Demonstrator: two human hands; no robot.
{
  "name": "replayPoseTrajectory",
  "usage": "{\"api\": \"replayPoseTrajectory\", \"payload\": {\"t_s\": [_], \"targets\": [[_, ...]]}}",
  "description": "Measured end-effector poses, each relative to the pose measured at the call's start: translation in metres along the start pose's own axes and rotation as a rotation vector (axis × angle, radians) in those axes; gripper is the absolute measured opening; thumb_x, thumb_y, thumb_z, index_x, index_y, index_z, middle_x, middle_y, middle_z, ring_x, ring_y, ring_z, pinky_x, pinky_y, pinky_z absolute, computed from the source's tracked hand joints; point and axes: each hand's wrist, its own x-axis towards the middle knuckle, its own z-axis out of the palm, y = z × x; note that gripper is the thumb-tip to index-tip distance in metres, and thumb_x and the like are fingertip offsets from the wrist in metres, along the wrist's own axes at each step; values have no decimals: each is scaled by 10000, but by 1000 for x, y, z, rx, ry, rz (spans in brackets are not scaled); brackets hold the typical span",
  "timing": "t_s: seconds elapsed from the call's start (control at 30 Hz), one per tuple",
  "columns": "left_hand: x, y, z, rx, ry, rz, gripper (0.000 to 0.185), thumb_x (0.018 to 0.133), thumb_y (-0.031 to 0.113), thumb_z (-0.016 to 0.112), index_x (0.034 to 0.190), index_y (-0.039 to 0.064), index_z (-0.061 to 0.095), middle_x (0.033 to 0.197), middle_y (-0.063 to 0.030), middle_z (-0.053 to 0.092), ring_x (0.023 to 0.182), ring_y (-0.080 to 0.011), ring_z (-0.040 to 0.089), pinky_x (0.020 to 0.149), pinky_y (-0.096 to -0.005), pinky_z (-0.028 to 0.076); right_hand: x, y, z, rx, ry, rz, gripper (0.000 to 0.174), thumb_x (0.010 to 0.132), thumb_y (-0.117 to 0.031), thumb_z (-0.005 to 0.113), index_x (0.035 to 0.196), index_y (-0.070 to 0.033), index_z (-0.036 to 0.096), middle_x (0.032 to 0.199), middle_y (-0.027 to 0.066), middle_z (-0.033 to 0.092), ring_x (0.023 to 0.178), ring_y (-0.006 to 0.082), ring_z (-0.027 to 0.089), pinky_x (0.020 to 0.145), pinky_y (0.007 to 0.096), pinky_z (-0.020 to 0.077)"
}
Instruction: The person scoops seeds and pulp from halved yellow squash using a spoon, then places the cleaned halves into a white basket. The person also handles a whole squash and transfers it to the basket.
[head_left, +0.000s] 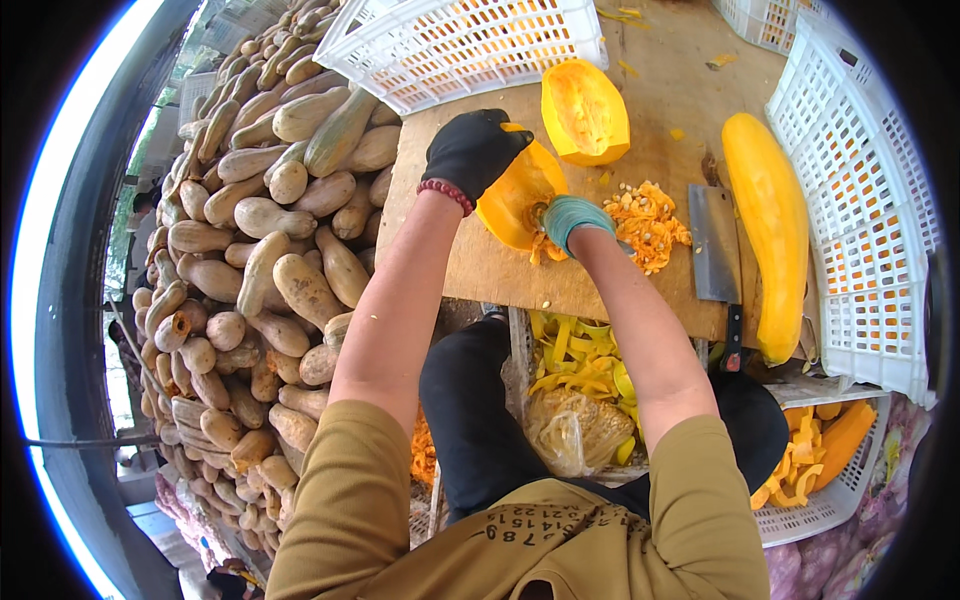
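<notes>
My left hand (476, 154), in a black glove, grips the upper end of a peeled pumpkin half (521, 196), tilted on the wooden board. In a teal glove, my right hand (574, 223) is at the lower right of its hollow, closed around a metal tool whose round end shows at the flesh; the tool's exact kind is hard to tell. A heap of orange pulp and seeds (646, 225) lies just right of that hand. Another hollowed pumpkin half (585, 112) rests farther back, cut face up. A cleaver (716, 244) and a whole peeled pumpkin (766, 236) lie to the right.
White plastic crates stand at the back (480, 45) and right (862, 202) of the wooden tabletop (480, 281). Unpeeled pumpkins (300, 289) are piled at the left. Below the edge are peelings (574, 352), a plastic bag of seeds (577, 427) and a crate of pumpkin pieces (810, 517).
</notes>
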Motion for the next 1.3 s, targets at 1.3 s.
{"api": "replayPoseTrajectory", "payload": {"t_s": [1.3], "targets": [[-3,7,-1,-74,12,-58,420,785,435,554,1011,95,654,986,-132,655,926,-313,604,814,-394,467,53,42,14,95,-13,107,482,909,-434,463,1183,-47,550,1103,172,613,999,344,568,845,395,430]]}}
